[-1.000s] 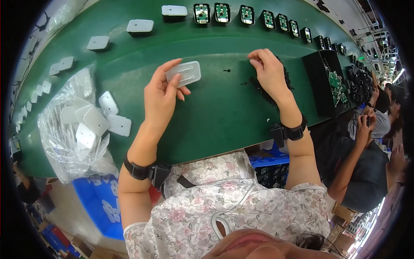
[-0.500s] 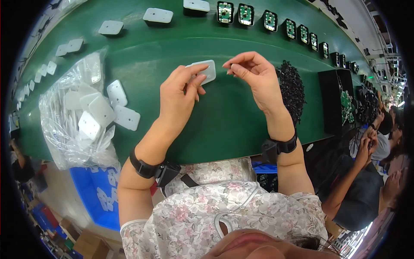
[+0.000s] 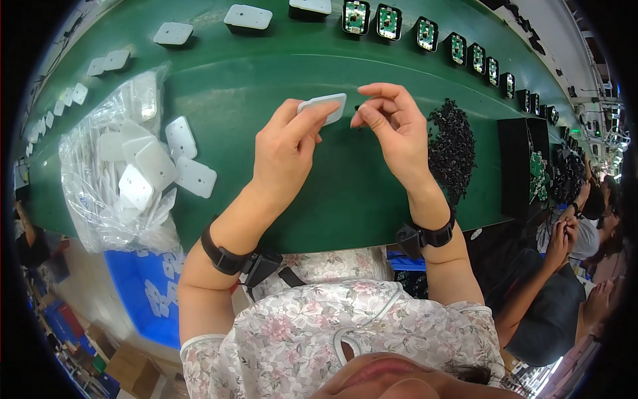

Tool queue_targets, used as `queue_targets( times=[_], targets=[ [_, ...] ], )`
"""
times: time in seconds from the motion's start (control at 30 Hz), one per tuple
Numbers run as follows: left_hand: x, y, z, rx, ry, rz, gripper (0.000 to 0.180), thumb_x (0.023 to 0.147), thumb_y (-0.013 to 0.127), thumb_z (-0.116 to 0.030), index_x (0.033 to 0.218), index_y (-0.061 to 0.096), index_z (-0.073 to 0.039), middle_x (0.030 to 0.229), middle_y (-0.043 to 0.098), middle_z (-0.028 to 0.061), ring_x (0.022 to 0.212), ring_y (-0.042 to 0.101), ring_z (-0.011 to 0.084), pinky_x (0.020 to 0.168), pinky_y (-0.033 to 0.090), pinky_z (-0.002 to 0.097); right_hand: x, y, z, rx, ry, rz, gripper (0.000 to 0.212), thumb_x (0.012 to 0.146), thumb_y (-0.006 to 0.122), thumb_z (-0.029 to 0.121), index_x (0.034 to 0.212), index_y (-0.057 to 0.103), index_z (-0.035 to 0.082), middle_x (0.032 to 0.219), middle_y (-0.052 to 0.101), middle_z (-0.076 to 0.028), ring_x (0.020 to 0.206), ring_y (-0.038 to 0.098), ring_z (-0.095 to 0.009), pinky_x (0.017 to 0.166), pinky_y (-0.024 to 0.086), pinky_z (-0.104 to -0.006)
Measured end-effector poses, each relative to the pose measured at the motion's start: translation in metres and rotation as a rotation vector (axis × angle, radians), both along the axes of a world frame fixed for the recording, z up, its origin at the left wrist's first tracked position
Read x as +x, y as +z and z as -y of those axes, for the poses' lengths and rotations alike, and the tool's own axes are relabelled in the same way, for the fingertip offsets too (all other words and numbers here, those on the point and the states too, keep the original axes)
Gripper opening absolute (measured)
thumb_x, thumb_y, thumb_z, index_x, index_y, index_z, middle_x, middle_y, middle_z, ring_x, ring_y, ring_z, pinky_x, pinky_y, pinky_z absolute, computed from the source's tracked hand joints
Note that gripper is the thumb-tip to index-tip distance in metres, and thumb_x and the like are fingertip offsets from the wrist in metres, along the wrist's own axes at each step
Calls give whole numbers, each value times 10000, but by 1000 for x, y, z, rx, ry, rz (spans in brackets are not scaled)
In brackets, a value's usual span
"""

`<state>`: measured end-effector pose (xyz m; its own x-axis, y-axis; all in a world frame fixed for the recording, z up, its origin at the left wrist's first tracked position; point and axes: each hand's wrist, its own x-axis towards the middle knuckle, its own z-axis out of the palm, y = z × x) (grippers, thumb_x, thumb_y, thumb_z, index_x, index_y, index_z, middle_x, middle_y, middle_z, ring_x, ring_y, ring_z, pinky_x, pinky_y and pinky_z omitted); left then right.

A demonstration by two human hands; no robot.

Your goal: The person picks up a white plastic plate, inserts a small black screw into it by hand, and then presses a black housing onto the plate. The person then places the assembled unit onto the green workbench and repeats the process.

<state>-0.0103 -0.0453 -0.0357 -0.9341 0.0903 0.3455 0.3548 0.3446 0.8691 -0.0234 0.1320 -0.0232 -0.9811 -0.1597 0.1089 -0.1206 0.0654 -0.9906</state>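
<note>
Above the green bench, my left hand (image 3: 290, 141) grips a white plastic cover (image 3: 335, 110), a flat plate with rounded corners, now tilted. To its right, my right hand (image 3: 393, 126) pinches a small black part (image 3: 357, 108) between thumb and fingers; its exact kind is too small to make out. A gap separates that part from the cover's right edge. Beside my right hand lies a heap of small black parts (image 3: 452, 147). Loose white covers (image 3: 196, 177) rest to the left of my left forearm.
A clear plastic bag (image 3: 86, 193) spills white covers at the left. Black housings with green circuit boards (image 3: 389, 22) and white-covered ones (image 3: 248, 17) line the bench's far side. A black box (image 3: 512, 166) stands at the right. Below the left edge is a blue bin (image 3: 126, 282); co-workers sit at the right.
My left hand has lifted and turned the white cover, moving it slightly right and away from me. My right hand's fingers have shifted, and the small black part shows more plainly.
</note>
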Motion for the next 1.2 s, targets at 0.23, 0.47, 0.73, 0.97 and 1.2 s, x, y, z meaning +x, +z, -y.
queue_targets(
  times=[0.23, 0.47, 0.73, 0.97, 1.2],
  targets=[
    [1, -5, -4, 43, -43, -96, 220, 792, 595, 87, 962, 646, -42, 806, 578, 87, 594, 594, 157, 515, 484, 276, 9, 4, 12, -81, 83, 44, 246, 883, 597, 21, 1106, 498, -12, 837, 582, -52, 785, 580, -120, 725, 470, -242],
    [4, 1, -5, 258, -39, 71, 80, 828, 580, 79, 867, 602, 13, 789, 571, 73, 554, 574, 124, 448, 439, 237, 11, 5, 10, 129, 73, -51, 153, 855, 647, 47, 986, 584, -1, 849, 596, -24, 794, 576, -96, 729, 462, -228],
    [7, -1, -6, 479, -22, 328, 241, 845, 570, 66, 1083, 542, 43, 838, 594, 76, 659, 614, 125, 554, 496, 225, 11, 11, 9, 195, -58, -146, 89, 815, 692, 72, 856, 626, 28, 818, 542, 16, 709, 475, -58, 617, 374, -202],
    [0, 2, 5, 625, -159, 696, 264, 891, 544, -10, 1129, 502, 95, 861, 651, 127, 767, 650, 151, 761, 525, 272, 12, 9, 8, 405, -102, -264, 99, 783, 714, 71, 830, 633, 39, 800, 543, 9, 694, 479, -64, 607, 369, -206],
    [3, 1, 2, 457, -149, 541, 144, 895, 547, 13, 1030, 559, 63, 823, 639, 101, 728, 621, 134, 683, 510, 246, 8, 7, 8, 500, -59, -392, 106, 736, 728, 48, 792, 640, 32, 766, 545, -30, 699, 497, -143, 596, 397, -253]
  ],
)
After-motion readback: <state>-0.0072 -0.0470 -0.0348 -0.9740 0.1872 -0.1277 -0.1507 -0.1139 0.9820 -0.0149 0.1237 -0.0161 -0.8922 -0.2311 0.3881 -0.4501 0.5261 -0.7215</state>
